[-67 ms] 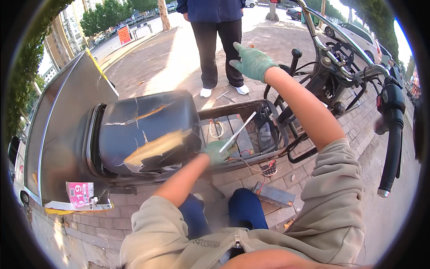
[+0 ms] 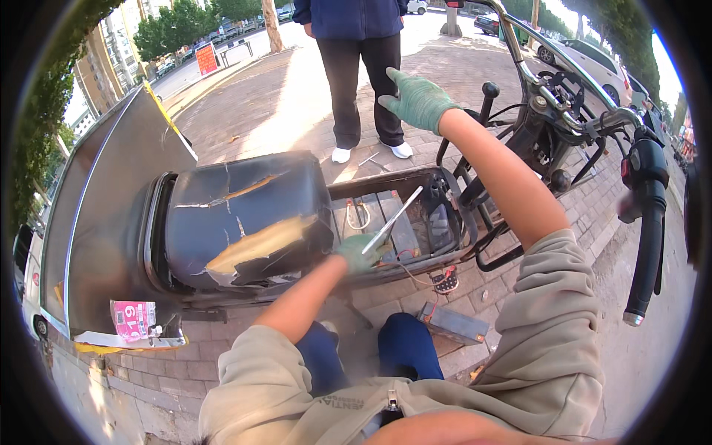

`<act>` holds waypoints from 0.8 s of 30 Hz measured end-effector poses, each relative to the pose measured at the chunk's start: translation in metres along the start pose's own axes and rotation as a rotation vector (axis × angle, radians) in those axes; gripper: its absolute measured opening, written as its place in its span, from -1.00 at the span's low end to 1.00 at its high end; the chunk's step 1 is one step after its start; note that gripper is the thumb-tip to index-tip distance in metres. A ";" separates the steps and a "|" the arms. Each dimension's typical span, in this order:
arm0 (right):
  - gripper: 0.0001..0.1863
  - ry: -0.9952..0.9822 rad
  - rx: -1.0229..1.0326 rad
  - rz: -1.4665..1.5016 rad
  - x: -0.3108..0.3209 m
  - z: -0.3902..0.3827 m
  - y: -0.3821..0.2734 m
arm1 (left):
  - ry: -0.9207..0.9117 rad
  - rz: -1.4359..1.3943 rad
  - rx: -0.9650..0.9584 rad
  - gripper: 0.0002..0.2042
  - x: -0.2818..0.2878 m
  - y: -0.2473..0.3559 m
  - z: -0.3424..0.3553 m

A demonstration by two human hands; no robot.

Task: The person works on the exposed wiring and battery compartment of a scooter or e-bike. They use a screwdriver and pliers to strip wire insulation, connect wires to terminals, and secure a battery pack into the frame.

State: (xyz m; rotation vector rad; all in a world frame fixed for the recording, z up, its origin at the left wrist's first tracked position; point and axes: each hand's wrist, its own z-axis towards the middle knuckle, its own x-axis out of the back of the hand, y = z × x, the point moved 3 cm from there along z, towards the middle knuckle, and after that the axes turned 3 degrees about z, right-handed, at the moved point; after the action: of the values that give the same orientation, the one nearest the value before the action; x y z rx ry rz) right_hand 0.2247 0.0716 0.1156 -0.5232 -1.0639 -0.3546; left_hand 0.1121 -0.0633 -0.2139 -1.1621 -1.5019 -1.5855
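My left hand (image 2: pixel 360 254), in a pale green glove, is closed around a slim silvery-white rod (image 2: pixel 394 219). The rod slants up to the right over the open battery compartment of a three-wheeler (image 2: pixel 439 256). Dark grey batteries (image 2: pixel 382 204) sit inside, with a loop of white wire (image 2: pixel 358 216) on top. Held out above the compartment's far right side, my right hand (image 2: pixel 420 102) wears the same kind of glove. Its index finger and thumb are stretched apart, and it holds nothing. A torn black seat (image 2: pixel 248 215) lies just left of my left hand.
A person (image 2: pixel 360 74) in dark trousers stands across the vehicle. Handlebars (image 2: pixel 593 122) rise at the right, and a metal cargo box (image 2: pixel 111 215) is at the left. Beside my knee, a grey battery (image 2: pixel 454 323) lies on the paving near a small wired part (image 2: pixel 445 280).
My right hand has shifted very slightly up and to the left. My left hand and the rod stay in place.
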 end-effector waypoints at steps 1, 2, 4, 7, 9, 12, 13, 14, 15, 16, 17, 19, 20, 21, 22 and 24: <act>-0.36 0.027 0.038 0.039 0.000 -0.005 -0.001 | 0.023 0.012 -0.029 -0.62 0.001 0.000 -0.002; -0.39 -0.129 0.145 0.078 -0.009 -0.017 -0.004 | 0.047 0.025 -0.057 -0.62 0.000 -0.001 -0.003; -0.45 -0.379 0.382 0.027 -0.034 -0.058 -0.009 | 0.062 0.127 -0.116 -0.62 -0.005 -0.006 -0.002; -0.59 -0.541 0.622 -0.291 -0.070 -0.110 -0.013 | 0.003 -0.383 0.079 -0.63 -0.013 -0.019 0.005; -0.66 -0.456 0.571 -0.333 -0.079 -0.119 -0.011 | -0.006 -0.317 0.047 -0.64 -0.010 -0.015 0.008; -0.68 -0.441 0.660 -0.227 -0.082 -0.119 -0.010 | -0.076 -0.120 0.065 -0.67 0.002 0.003 0.002; -0.69 -0.475 0.611 -0.216 -0.083 -0.117 -0.007 | -0.081 -0.046 0.091 -0.71 0.009 0.008 -0.001; -0.69 -0.487 0.566 -0.225 -0.085 -0.114 -0.005 | -0.047 -0.031 0.080 -0.72 0.015 0.014 -0.004; -0.69 -0.510 0.520 -0.233 -0.089 -0.113 -0.004 | 0.035 -0.003 0.016 -0.72 0.021 0.021 -0.008; -0.69 -0.474 0.540 -0.248 -0.092 -0.114 -0.004 | -0.069 -0.113 0.121 -0.72 0.021 0.020 -0.009; -0.69 -0.416 0.567 -0.250 -0.094 -0.114 -0.005 | -0.052 -0.097 0.095 -0.72 0.024 0.021 -0.010; -0.68 -0.330 0.639 -0.238 -0.099 -0.117 -0.008 | -0.028 -0.062 0.060 -0.73 0.025 0.020 -0.010; -0.67 -0.302 0.686 -0.222 -0.101 -0.120 -0.010 | -0.103 -0.213 0.147 -0.74 0.021 0.016 -0.010; -0.67 -0.262 0.757 -0.172 -0.102 -0.122 -0.014 | -0.076 -0.161 0.106 -0.75 0.020 0.015 -0.010; -0.69 -0.266 0.766 -0.232 -0.103 -0.124 -0.015 | -0.050 -0.110 0.075 -0.75 0.020 0.014 -0.009; -0.67 -0.267 0.703 -0.229 -0.103 -0.125 -0.018 | 0.006 -0.058 0.023 -0.76 0.020 0.014 -0.009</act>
State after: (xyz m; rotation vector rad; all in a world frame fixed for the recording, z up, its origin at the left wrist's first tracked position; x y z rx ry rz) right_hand 0.2605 -0.0109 -0.0203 0.1882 -1.4204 -0.0910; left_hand 0.1158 -0.0714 -0.1897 -1.1092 -1.5591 -1.6041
